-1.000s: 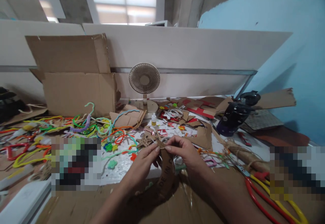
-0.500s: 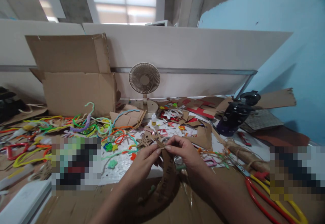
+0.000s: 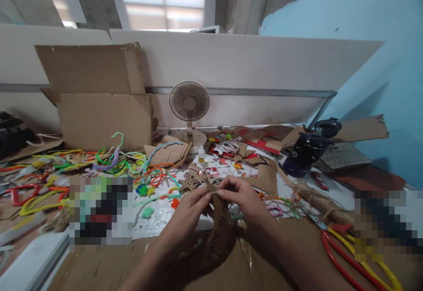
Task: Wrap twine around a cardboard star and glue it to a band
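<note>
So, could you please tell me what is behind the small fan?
Behind the fan is a white panel, with a grey rail running across it. The fan covers part of both, and anything directly behind its base cannot be seen.

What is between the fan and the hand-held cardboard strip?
Head view: a small yellow-labelled bottle stands near the fan, with red-and-white scraps nearer the strip.

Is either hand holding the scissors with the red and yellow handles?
No, the scissors lie to the right while the left hand and right hand pinch a cardboard strip.
</note>
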Tool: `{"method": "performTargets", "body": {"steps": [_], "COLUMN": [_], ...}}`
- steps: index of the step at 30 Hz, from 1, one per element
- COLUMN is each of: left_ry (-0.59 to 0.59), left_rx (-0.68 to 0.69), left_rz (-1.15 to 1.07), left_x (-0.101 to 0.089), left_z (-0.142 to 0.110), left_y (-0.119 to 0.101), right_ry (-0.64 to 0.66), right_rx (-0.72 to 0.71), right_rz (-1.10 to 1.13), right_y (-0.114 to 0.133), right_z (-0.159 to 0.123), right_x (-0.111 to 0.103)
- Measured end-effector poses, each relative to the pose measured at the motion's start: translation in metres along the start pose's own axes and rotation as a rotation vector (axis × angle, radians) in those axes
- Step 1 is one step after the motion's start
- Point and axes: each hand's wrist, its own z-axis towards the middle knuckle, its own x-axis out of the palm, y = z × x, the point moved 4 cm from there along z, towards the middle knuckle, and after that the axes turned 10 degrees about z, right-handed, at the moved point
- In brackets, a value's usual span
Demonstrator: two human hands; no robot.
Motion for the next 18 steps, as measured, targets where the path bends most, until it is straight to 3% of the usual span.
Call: {"method": "performTargets", "body": {"steps": [8,12,18], "left_ry": [0.009,-0.054,-0.140], "left_rx": [-0.064,-0.095,-0.090], "left_rz": [0.031,0.029,0.011], "left_x": [-0.004,-0.012,-0.034], "left_z": [0.001,0.003,0.003], "left_y": [0.000,0.000,-0.003], "right_ry": [0.052,0.078,-0.160], "right_rx": [-0.017,-0.059,-0.280], "right_rz": [-0.025,-0.149,-0.479], "right_y": [0.008,0.018,0.032], "right_z": [-0.003,-0.003,0.000], "right_x": [0.001,-0.003,-0.027]}}
